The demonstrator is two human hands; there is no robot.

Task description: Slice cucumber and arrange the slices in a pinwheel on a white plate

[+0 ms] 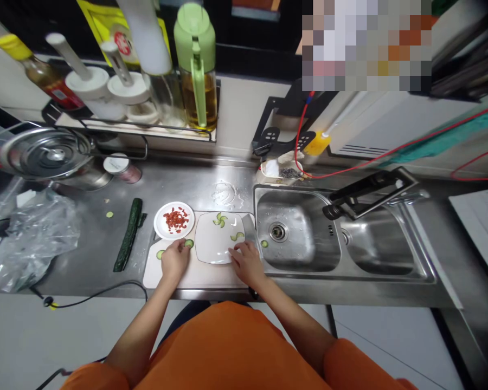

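Observation:
My left hand (175,261) pinches a cucumber slice (189,244) over the white cutting board (219,276), left of a white square plate (213,244). My right hand (247,264) is at the plate's lower right edge, fingers apart and bent over the rim; I see nothing held in it. Curved cucumber pieces (219,219) lie near the plate's top, and more pieces (237,236) lie at its right. Another slice (160,254) rests on the board beside my left hand. A knife blade (251,230) shows right of the plate, partly hidden.
A small round plate (159,222) of red bits stands behind my left hand. A dark green cucumber (129,235) and a plastic bag (44,238) lie left. At right, a double sink (296,260) has a slice on its left rim. Bottles and jars fill the rack (146,129) behind.

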